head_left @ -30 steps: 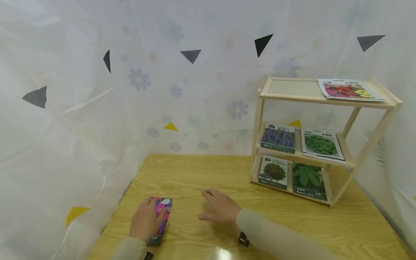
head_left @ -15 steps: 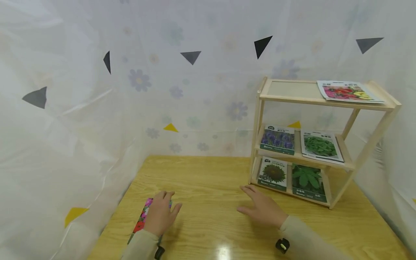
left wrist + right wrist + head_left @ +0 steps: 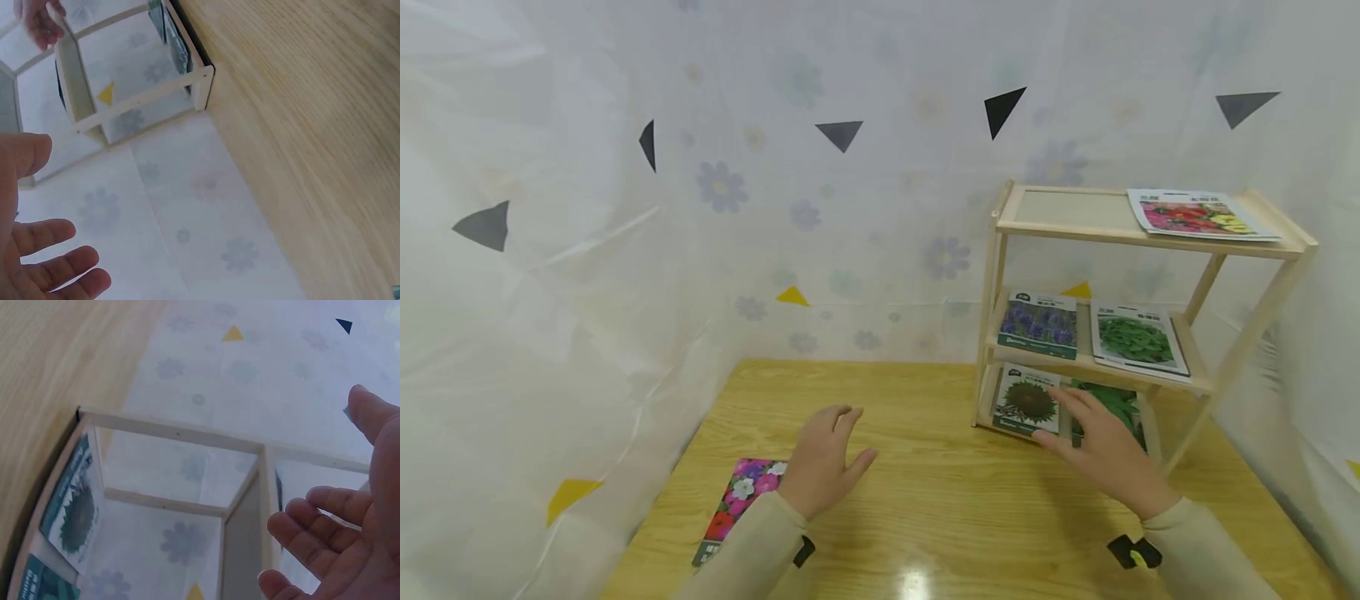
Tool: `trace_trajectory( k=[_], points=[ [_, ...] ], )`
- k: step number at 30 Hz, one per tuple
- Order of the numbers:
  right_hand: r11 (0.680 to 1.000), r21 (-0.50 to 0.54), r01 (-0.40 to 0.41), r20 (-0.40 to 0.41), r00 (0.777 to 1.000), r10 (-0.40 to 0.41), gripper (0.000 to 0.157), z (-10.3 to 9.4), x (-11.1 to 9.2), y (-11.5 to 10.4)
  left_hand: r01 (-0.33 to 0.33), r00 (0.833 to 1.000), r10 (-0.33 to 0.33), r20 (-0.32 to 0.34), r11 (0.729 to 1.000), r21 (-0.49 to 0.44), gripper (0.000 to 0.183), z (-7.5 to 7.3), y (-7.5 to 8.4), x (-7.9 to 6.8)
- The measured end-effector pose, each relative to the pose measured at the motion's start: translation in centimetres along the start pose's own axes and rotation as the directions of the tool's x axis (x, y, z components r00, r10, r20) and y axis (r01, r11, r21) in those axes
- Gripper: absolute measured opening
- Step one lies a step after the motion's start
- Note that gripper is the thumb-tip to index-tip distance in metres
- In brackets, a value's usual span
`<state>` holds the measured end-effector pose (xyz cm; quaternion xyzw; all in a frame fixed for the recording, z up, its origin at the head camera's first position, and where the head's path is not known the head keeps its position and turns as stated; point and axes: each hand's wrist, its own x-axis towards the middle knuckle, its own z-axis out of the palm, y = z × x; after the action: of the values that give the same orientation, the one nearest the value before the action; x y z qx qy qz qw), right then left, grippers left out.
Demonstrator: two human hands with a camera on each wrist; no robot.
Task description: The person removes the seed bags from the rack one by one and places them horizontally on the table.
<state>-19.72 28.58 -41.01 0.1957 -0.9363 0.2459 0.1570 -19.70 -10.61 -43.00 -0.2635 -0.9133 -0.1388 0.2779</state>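
My left hand [image 3: 823, 461] hovers over the table, its fingers loosely bent and holding nothing. Beside its forearm lies a seed packet [image 3: 741, 492] with pink, white and red flowers, partly covered by the sleeve. My right hand [image 3: 1108, 454] is in front of the bottom tier of a wooden shelf [image 3: 1075, 234], thumb and fingers apart, nothing held. Behind its fingers are a sunflower seed packet [image 3: 1026, 402] and a green-leaf seed packet [image 3: 1118, 402], the latter partly hidden. The right wrist view shows the right hand [image 3: 350, 544] next to the shelf frame.
A purple-flower packet [image 3: 1037, 325] and a green herb packet [image 3: 1138, 340] lie on the middle tier. On top, a red-and-yellow flower packet [image 3: 1198, 215] lies at the right. A patterned white sheet [image 3: 865, 250] hangs behind the wooden table [image 3: 887, 417].
The left hand has come off the flower packet and moved right; that packet now lies farther left and tilted. My right hand has moved right, up to the shelf's bottom tier.
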Motion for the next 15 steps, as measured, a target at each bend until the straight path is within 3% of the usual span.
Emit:
trace_trajectory(
  k=[5, 10, 15],
  points=[
    [1.000, -0.009, 0.030, -0.144, 0.989, -0.031, 0.066, -2.9, 0.0, 0.2, -0.089, 0.996, 0.089, 0.009, 0.996, -0.007, 0.063, -0.8, 1.7, 2.3],
    [0.998, -0.052, 0.017, -0.190, 0.982, -0.026, 0.068, -5.8, -0.1, 0.0, -0.188, 0.982, 0.188, -0.007, 0.982, 0.003, 0.061, -1.9, 3.4, 4.9],
    [0.993, -0.112, 0.047, -0.284, 0.956, -0.078, 0.070, -8.3, 0.0, 0.1, -0.264, 0.964, 0.264, 0.009, 0.962, 0.065, 0.060, -3.0, 5.1, 7.3]
  ],
)
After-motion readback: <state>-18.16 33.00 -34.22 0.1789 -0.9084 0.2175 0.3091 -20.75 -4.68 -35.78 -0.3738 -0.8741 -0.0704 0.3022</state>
